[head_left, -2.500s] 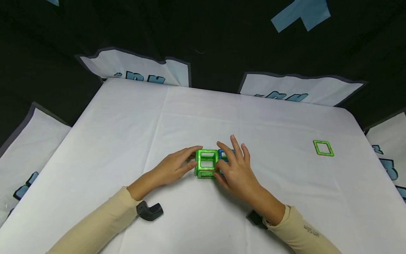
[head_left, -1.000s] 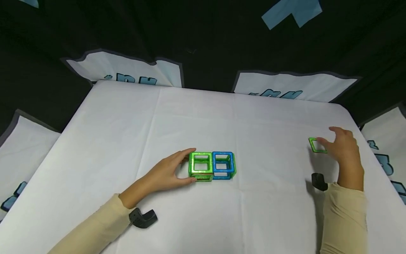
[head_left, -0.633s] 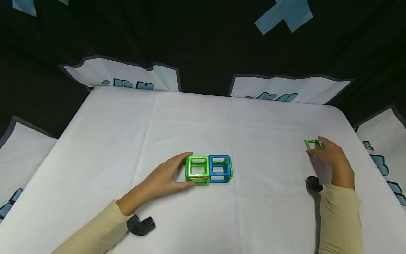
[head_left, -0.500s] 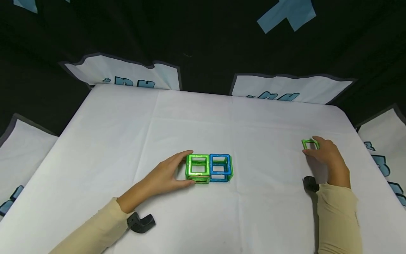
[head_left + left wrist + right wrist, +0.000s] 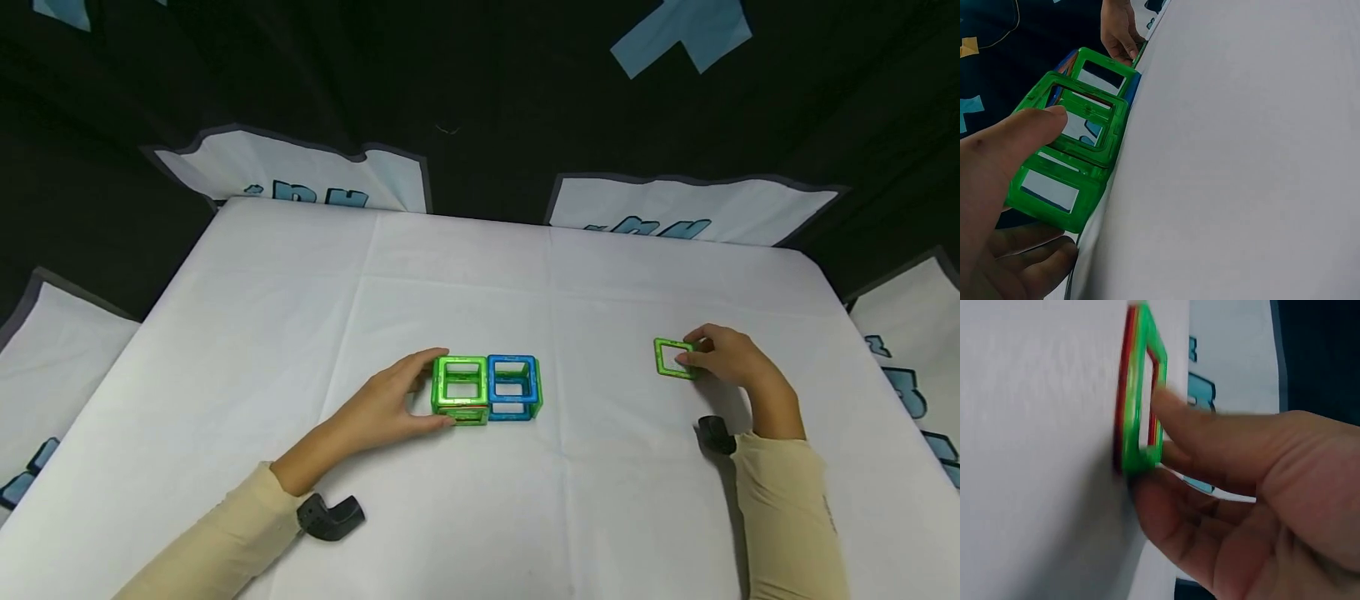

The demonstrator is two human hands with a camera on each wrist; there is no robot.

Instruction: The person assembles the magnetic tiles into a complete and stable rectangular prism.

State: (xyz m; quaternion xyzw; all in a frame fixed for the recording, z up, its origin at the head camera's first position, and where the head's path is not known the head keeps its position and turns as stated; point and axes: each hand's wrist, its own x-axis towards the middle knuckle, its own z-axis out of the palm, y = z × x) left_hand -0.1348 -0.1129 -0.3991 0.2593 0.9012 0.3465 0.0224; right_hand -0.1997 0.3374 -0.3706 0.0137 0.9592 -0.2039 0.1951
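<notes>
Two joined cubes of magnetic tiles stand mid-table, a green cube [image 5: 461, 392] at left and a blue-topped cube [image 5: 514, 388] at right with green sides. My left hand [image 5: 375, 407] holds the green cube from its left, thumb at the near side and fingers at the far side. In the left wrist view, the thumb [image 5: 1035, 134] lies against a green tile face [image 5: 1054, 194]. Off to the right, my right hand [image 5: 727, 354] pinches a loose green square magnetic tile [image 5: 661, 358] between thumb and fingers. The right wrist view shows red along that tile's edge [image 5: 1124, 394].
A white cloth [image 5: 450, 517] covers the table. Black fabric [image 5: 480, 100] with white printed panels hangs beyond the far edge. Each wrist wears a dark mount, the left mount [image 5: 330, 518] and the right mount [image 5: 716, 435].
My right hand left the cubes, reached right to the loose green tile, took hold of it and moved it leftward. My left hand stays at the green cube.
</notes>
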